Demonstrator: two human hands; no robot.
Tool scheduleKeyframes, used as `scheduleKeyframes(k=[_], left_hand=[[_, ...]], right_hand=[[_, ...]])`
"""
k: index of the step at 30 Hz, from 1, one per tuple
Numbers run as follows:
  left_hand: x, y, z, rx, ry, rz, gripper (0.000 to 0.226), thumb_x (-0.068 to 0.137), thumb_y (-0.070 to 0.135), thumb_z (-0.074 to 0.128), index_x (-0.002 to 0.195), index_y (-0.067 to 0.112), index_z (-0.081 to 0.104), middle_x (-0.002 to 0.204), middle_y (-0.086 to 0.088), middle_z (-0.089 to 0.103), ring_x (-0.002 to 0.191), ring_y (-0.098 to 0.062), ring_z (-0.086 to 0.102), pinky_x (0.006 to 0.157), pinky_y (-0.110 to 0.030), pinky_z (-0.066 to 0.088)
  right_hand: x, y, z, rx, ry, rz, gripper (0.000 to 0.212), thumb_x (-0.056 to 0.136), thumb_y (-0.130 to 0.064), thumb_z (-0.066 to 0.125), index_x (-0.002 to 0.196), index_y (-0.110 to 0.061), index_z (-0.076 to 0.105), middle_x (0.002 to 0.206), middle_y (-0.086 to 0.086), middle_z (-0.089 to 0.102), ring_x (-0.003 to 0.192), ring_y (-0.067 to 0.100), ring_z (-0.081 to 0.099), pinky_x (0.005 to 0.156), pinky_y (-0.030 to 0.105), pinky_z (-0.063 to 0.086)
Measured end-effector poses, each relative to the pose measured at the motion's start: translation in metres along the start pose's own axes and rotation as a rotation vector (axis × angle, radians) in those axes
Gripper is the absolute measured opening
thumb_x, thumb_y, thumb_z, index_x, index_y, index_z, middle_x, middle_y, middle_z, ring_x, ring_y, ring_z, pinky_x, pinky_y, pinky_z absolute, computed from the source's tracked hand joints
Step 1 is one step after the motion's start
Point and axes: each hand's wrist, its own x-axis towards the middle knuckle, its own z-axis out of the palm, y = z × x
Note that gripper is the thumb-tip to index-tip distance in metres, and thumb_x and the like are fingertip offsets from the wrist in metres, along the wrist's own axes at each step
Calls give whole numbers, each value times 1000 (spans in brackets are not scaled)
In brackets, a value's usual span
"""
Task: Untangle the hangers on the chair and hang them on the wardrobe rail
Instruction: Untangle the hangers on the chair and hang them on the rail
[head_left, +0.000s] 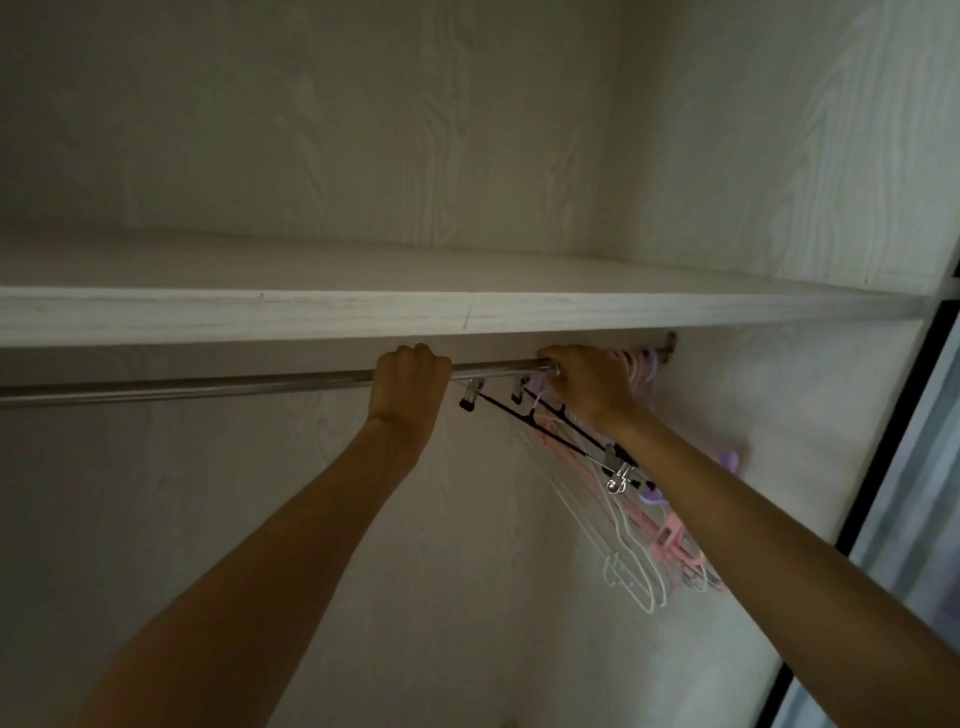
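A metal wardrobe rail (208, 385) runs across the wardrobe under a shelf. My left hand (410, 384) is closed around the rail near its middle. My right hand (587, 382) is further right on the rail, fingers curled at the hooks of the hangers there. Black clip hangers (524, 413) with metal clips hang just under and between my hands. Pink hangers (670, 535), white hangers (631, 566) and purple hangers (727, 460) hang bunched at the rail's right end, partly behind my right forearm. The chair is out of view.
A pale wood-grain shelf (467, 312) sits right above the rail. The wardrobe back wall (260, 519) and right side wall (805, 415) close the space. A dark door frame (893, 426) runs down the right edge.
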Motion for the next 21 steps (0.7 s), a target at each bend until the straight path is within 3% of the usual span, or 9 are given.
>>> scheduleKeyframes(k=[9, 13, 16, 19, 21], left_hand=[[-1, 10, -5, 11, -23, -67, 25, 86, -3, 56, 107, 12, 58, 110, -5, 58, 100, -17, 59, 75, -23, 41], [-1, 13, -1, 29, -32, -117, 23, 85, -1, 58, 106, 10, 58, 108, -6, 57, 97, -18, 58, 70, -24, 38], [-5, 16, 1, 7, -39, -141, 21, 87, 1, 56, 107, 10, 58, 109, -6, 55, 99, -19, 55, 69, -25, 39], [-14, 19, 4, -87, -29, -175, 30, 96, 20, 48, 122, 6, 52, 120, -9, 51, 113, -24, 49, 79, -29, 47], [-26, 22, 16, -200, -69, -233, 56, 98, 36, 38, 143, 4, 28, 145, -15, 32, 136, -29, 30, 100, -37, 41]], right_hand=[[-6, 29, -2, -79, 44, 61, 35, 91, -16, 54, 125, -22, 57, 116, 5, 67, 109, 23, 60, 91, 33, 39], [-16, 26, -4, -73, -31, 26, 50, 93, -20, 53, 141, -23, 38, 123, 8, 61, 108, 25, 59, 90, 40, 44], [-45, 20, -13, -42, -21, -16, 47, 95, -24, 48, 140, -19, 36, 120, 11, 61, 91, 28, 65, 70, 35, 48], [-87, 15, -23, -58, -35, -33, 38, 92, -22, 49, 130, -19, 48, 117, 11, 63, 92, 33, 65, 69, 33, 47], [-115, 14, -26, -17, -31, -26, 31, 88, -15, 52, 119, -19, 58, 116, 8, 63, 89, 28, 65, 66, 30, 48]])
